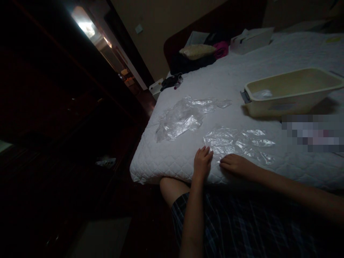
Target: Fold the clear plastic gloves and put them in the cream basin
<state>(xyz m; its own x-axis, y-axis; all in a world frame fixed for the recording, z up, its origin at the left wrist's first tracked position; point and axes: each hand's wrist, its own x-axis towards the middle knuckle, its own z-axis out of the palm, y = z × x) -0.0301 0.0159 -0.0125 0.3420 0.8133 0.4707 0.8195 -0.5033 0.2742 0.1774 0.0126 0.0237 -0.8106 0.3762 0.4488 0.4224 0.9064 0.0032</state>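
Note:
Two crinkled sheets of clear plastic lie on the white quilted bed (pixel 166 161). The nearer plastic sheet (pixel 231 141) spreads just beyond both hands, with its left corner by my left hand (pixel 203 161). That hand rests palm down at the bed's edge, fingers slightly apart, holding nothing. To its right, my right hand (pixel 233 165) lies flat along the sheet's lower edge, its fingers pointing left and stretched out. Farther back and to the left is the other plastic sheet (pixel 182 118), touched by neither hand.
A cream plastic bin (pixel 290 104) with a grey handle stands on the bed at the right. Toward the headboard are a white box (pixel 251 41), a yellowish pillow (pixel 197 52) and dark clothing. Dark furniture (pixel 67 107) fills the left side.

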